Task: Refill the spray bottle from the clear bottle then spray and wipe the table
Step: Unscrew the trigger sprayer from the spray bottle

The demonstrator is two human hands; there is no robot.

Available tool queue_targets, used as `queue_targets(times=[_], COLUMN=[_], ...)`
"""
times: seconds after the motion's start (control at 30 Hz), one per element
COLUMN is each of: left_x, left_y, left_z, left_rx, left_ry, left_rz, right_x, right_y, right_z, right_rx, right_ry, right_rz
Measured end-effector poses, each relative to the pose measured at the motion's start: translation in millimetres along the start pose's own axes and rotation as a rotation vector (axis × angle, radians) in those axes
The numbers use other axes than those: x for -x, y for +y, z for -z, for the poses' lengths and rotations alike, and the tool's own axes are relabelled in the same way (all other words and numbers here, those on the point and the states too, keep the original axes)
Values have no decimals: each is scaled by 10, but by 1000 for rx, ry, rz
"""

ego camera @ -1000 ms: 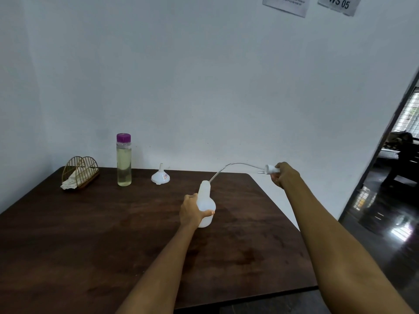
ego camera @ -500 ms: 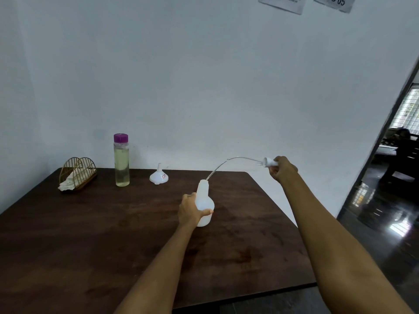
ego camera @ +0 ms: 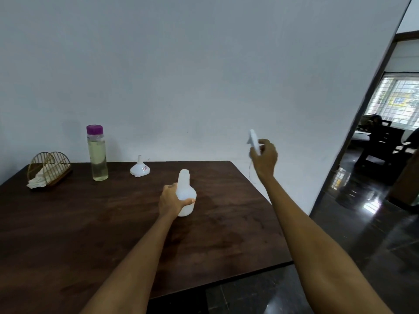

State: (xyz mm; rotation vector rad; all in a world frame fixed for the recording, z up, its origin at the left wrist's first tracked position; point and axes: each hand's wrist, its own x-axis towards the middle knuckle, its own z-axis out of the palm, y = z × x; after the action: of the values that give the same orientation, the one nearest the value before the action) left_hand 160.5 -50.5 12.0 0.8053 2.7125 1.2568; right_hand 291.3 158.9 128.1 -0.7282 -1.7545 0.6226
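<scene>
On the dark table [ego camera: 90, 234], left hand [ego camera: 169, 200] grips the uncapped white spray bottle [ego camera: 184, 196]; right hand [ego camera: 264, 155] holds its sprayer head [ego camera: 254, 141]

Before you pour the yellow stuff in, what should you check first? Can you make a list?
1. Spray bottle neck open: ok.
2. Left hand holds the spray bottle upright: ok.
3. Spray head out, gripped by right hand: ok.
4. Funnel in the neck: not ok, it sits on the table.
5. Clear bottle uncapped: not ok, purple cap on.
6. A free hand: not ok.
</scene>
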Motion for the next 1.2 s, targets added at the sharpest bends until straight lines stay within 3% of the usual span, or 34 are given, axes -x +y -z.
queue_targets(times=[0.17,0.27,0.43,0.57,0.73,0.9,1.2], left_x=[-4,-11,-34,-50,-45,-34,-31], left_y=[-21,-34,-74,-90,-93,-84,-75], left_z=[-2,-8,-37,-54,-49,-45,-32], left_rx=[25,39,64,58,66,70,66], left_ry=[-2,-1,14,27,20,21,15], left_rz=[-12,-25,-37,-37,-29,-34,-27], right_x=[324,605,1007,1011,652,556,632], right_y=[75,219,589,631,411,479,581], right_z=[-407,-651,-853,-882,-860,-723,-659], right_rx=[574,794,983,1018,846,917,816], right_ry=[-412,-565,-681,-710,-829,-900,-858], right_rz=[366,387,308,136,-147,-151,-199])
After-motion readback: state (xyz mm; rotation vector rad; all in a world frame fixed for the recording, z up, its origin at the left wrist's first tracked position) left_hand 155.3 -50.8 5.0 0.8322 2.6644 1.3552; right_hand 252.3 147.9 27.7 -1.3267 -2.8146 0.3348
